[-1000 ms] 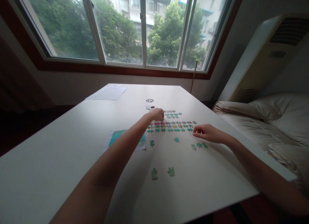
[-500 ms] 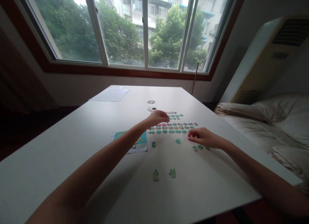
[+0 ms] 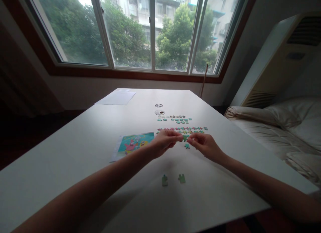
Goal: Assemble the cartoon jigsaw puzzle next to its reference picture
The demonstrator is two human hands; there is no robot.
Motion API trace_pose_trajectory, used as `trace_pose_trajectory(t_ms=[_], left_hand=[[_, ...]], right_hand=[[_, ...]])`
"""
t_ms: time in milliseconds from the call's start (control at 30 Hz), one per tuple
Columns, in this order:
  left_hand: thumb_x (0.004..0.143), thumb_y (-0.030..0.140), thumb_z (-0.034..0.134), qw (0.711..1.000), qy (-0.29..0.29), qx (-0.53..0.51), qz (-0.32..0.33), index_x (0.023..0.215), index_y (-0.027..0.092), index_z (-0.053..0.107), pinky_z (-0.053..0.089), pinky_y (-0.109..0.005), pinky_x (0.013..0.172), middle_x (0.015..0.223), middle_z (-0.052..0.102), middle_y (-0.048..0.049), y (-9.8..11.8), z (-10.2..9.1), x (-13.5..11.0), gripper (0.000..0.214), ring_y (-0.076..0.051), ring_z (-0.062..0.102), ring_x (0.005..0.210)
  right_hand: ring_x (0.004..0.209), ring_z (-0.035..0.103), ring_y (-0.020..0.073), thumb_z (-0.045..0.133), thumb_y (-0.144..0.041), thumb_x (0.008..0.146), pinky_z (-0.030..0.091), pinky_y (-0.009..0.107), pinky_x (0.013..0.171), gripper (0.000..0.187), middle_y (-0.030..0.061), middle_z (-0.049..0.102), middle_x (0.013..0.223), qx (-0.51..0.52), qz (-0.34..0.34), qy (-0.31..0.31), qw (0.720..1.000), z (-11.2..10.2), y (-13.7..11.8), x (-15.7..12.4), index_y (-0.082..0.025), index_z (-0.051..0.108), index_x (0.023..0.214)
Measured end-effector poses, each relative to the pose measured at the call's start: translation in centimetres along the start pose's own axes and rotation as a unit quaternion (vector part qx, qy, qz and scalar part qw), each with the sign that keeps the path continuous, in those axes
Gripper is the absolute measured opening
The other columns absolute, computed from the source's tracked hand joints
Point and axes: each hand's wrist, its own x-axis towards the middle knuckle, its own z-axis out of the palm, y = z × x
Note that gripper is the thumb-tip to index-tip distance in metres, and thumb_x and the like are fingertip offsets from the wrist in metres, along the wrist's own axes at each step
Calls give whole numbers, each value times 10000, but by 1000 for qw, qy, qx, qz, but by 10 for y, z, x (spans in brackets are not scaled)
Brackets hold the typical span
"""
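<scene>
My left hand and my right hand meet over the table, thumbs and fingers pinched. Between their fingertips is a green jigsaw puzzle piece, gripped from both sides. A teal piece lies just below it on the table. Closer to me, two loose green pieces, one at left and one at right, lie apart. Beyond my hands run rows of small puzzle pieces, partly hidden by my fingers. A cartoon picture sheet lies beside my left forearm, which covers its lower part.
The white table reaches toward the window. Two round fittings sit in its top behind the pieces. White paper lies at the far left corner. A padded beige seat stands to the right.
My left hand has come nearer and right from the far rows, uncovering pieces there. My right hand has moved slightly left, and both now meet at a green puzzle piece.
</scene>
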Motion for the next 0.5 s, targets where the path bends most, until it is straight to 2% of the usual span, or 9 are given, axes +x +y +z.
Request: trace_pose_trajectory(t_ms=[233,500], left_hand=[[558,405,776,992,-5,-124,-16,699,111,650,264,-203,435,533,540,16,3,8,-3,350,-43,357,450],[539,360,792,986,-10,-166,-17,649,124,625,254,-202,440,506,529,32,1,12,-5,309,-45,367,447]], right_hand=[[476,293,75,560,-450,794,229,217,442,310,-52,376,512,23,-5,-13,1000,-7,3,-3,-145,615,789],[447,258,58,572,-433,791,201,209,427,307,-75,301,468,6,-6,-26,1000,-11,-3,-3,-132,616,753]])
